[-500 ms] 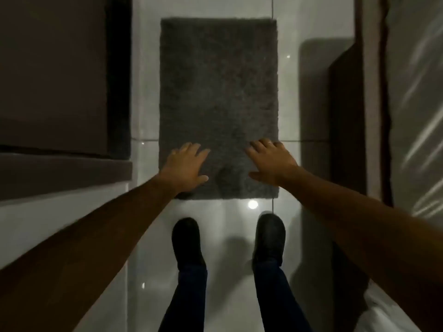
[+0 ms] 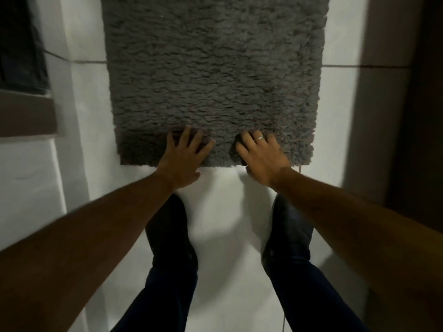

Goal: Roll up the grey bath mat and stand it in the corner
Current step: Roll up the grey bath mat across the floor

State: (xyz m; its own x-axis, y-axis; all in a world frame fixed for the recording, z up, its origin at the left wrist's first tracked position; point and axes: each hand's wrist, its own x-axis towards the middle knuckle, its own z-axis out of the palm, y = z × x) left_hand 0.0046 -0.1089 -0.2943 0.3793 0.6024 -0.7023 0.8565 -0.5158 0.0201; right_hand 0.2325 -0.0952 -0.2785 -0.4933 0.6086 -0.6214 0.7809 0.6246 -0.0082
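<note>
The grey bath mat (image 2: pixel 213 80) lies flat on the white tiled floor (image 2: pixel 239 236), its long axis running straight away from the person, near short edge just ahead of the two dark shoes (image 2: pixel 171 233). Both hands rest on that near edge: left hand (image 2: pixel 183 161) spread flat, fingers fanned on the pile, palm partly off the mat over the tile; right hand (image 2: pixel 261 155) also spread, fingers pressed into the pile, a ring (image 2: pixel 259 138) on one finger. Neither is pinching or curling the edge yet, so the roll isn't started by the look of it. Both hands sit about equally near, side by side around the mat's middle line. The roll would go forward, away from the body, along the long axis. No containers in view. A dark wall (image 2: pixel 407 116) runs down the right; which corner is meant I can't tell.
</note>
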